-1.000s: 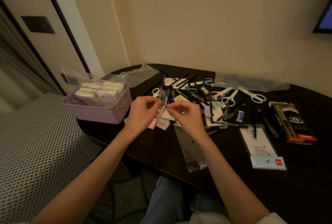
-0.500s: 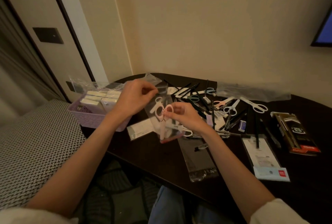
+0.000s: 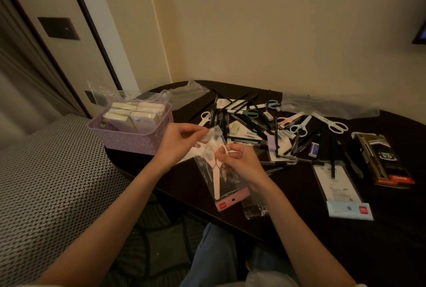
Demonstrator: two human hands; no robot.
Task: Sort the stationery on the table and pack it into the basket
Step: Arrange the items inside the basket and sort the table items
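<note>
Mostly undone, judging by the spread. Only one batch packed so far: pale boxed items point(image 3: 129, 116) standing in rows inside purple basket point(image 3: 159, 134) at table's left edge, w/ crumpled clear bags point(image 3: 103, 95) behind it. Room left in basket on near-left side.

Both hands busy w/ one item, held above table point(image 3: 345, 240) in front of basket. Left hand point(image 3: 177, 146) pinching top of a clear sleeve point(image 3: 219, 171); right hand point(image 3: 242, 164) curled round handle end of pink scissors point(image 3: 215, 171) sitting in that sleeve, blades pointing down toward pink header card. Cannot tell whether scissors going in or coming out.

Still to sort, approx whole pile: several loose scissors point(image 3: 332, 123) (white, blue, pink, teal), many black pens/pencils point(image 3: 244, 116) criss-crossed mid-table, small erasers point(image 3: 313, 148), lilac eraser block point(image 3: 272, 141). Right side: flat white packet w/ blue header point(image 3: 341, 190), dark boxed pack point(image 3: 382, 160). Empty clear sleeves point(image 3: 327, 107) at back and near table edge.

Est. progress: early, maybe one category done. Scissors look like current group; pens, erasers, packs left.
</note>
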